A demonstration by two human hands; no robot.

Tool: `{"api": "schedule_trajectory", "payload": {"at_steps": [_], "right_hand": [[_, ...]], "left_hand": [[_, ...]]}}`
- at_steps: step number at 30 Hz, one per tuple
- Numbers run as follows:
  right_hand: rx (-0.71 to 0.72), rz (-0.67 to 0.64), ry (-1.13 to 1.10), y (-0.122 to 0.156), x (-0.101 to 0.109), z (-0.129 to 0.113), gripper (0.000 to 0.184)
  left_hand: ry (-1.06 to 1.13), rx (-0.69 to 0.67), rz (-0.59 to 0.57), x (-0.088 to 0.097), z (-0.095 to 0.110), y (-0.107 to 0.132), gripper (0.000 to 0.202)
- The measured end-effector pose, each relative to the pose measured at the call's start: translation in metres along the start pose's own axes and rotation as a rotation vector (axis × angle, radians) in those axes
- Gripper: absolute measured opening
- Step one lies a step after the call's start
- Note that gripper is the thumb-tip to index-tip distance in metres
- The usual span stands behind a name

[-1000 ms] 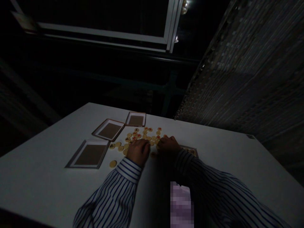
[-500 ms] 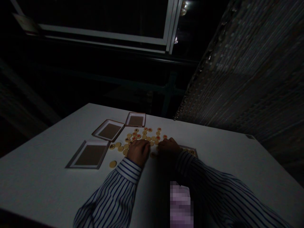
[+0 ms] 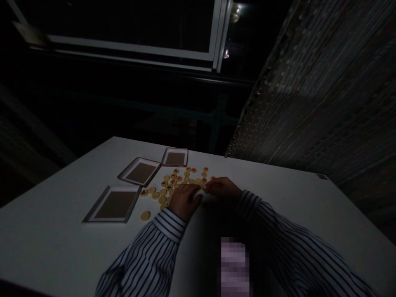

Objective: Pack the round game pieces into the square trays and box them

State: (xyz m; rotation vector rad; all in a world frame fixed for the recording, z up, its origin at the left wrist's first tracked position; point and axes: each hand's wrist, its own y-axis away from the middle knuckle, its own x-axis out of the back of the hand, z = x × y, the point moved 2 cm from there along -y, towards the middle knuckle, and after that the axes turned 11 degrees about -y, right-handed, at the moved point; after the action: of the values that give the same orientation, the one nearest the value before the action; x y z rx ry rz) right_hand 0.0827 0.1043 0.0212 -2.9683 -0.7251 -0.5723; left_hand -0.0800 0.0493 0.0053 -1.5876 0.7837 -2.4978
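Round wooden Chinese chess pieces (image 3: 162,192), some marked in red or black and some plain, lie in a loose cluster on the white table. My left hand (image 3: 185,201) rests over the near side of the cluster, its thumb apart from its fingers, hiding some pieces. Opposite it, my right hand (image 3: 224,187) has its fingers pinched together at the cluster's right edge, with a pale piece (image 3: 202,186) at the fingertips. The two hands' fingertips nearly meet. A lone plain piece (image 3: 145,215) lies left of my left wrist.
Three shallow box parts with brown insides stand left of and behind the pieces: a near one (image 3: 113,205), a middle one (image 3: 140,171) and a far one (image 3: 175,157). A strand curtain (image 3: 297,95) hangs beyond the table's right side. The white table (image 3: 55,235) is dimly lit.
My right hand has lifted and turned inward, its fingers pointing at my left hand. The tray of pieces earlier seen by my right wrist is now hidden. My left hand has shifted slightly.
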Motion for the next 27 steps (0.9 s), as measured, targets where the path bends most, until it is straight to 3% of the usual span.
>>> {"api": "schedule_trajectory", "payload": {"at_steps": [4, 11, 17, 23, 27], "right_hand": [[-0.041, -0.044, -0.156, 0.002, -0.001, -0.002, 0.031], [-0.110, -0.058, -0.230, 0.006, -0.003, -0.007, 0.035], [-0.057, -0.085, -0.262, 0.004, -0.006, -0.002, 0.036], [0.008, -0.028, -0.207, 0.003, -0.008, 0.009, 0.032], [0.032, -0.046, 0.011, 0.004, -0.002, 0.013, 0.031]], "left_hand": [[-0.003, -0.013, 0.029, -0.002, 0.005, -0.001, 0.027], [-0.006, -0.021, 0.053, -0.003, 0.010, -0.001, 0.026], [-0.016, -0.039, 0.050, -0.003, 0.012, -0.001, 0.024], [-0.020, -0.048, 0.030, -0.006, 0.011, 0.000, 0.026], [-0.011, -0.042, 0.008, -0.005, 0.007, 0.000, 0.029]]}}
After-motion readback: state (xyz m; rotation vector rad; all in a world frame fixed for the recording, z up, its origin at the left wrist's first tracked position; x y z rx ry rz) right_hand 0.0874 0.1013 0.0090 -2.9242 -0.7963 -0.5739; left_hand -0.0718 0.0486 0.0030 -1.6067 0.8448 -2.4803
